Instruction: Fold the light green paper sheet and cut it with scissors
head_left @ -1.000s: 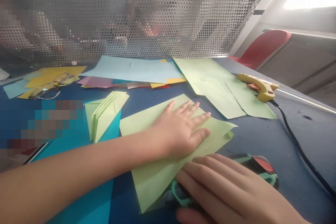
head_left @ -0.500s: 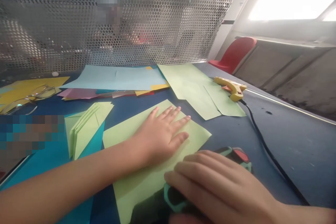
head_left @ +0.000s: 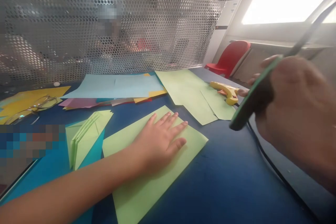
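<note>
My left hand lies flat with its fingers spread on a light green sheet of paper. Raised at the right, my right hand is closed around what look like scissors with a green and black handle. A grey blade, smeared by motion, points up toward the window. Left of my forearm, folded light green paper rests on a teal sheet.
Behind my hands lie a light blue sheet, more green paper and a yellow glue gun with a black cord. Glasses sit on yellow paper. A perforated metal screen stands at the back, near a red chair.
My right hand has lifted the scissors off the lower part of the green sheet and swung them up to the right. My left hand has stayed flat on the paper.
</note>
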The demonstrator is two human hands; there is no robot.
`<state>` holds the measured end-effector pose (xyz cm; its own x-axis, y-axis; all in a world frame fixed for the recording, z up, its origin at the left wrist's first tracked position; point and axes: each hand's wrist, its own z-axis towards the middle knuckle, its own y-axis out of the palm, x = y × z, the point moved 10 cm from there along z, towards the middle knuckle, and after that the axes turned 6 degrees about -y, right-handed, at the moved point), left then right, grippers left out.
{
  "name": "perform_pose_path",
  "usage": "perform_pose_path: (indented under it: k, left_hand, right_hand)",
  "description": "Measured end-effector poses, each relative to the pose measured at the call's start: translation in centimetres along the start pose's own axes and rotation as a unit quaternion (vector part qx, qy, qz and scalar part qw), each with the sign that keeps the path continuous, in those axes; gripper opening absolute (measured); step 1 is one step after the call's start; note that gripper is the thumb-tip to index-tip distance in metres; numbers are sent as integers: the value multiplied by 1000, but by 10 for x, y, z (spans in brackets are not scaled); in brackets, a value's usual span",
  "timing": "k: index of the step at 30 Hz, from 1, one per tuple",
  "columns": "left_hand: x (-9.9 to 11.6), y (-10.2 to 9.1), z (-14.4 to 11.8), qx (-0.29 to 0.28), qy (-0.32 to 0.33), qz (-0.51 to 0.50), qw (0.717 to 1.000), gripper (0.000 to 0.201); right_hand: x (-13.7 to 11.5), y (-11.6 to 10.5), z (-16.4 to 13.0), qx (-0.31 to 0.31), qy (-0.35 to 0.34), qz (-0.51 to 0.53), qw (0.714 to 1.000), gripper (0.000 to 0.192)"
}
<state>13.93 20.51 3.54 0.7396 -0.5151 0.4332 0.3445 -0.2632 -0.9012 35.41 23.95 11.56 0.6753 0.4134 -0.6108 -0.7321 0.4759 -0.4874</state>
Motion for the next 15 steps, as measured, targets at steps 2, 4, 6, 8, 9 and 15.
perform_pose_path:
  k: [2, 4, 6, 8, 9, 15]
  left_hand:
    - [1, -1, 0, 0, -1, -2, 1000, 58]
    - [2, -2, -1, 3, -2, -3, 1000, 58]
    - [2, -3, -1, 7, -1, -1, 1000, 58]
    - [2, -3, -1, 12, 1, 3, 1000, 57]
    - [2, -3, -2, 14, 3, 7, 1000, 57]
    - [4, -5, -4, 50, 22, 51, 997, 55]
  right_hand:
    - [-16, -11, -4, 56, 55, 59, 995, 34]
    - [-17, 10, -9, 7, 93, 109, 990, 41]
    - [-10, 32, -12, -40, 108, 142, 983, 45]
    - [-3, 45, -14, -68, 109, 162, 978, 44]
    - [-2, 48, -14, -76, 105, 166, 978, 43]
    - [-10, 45, -14, -93, 50, 158, 982, 21]
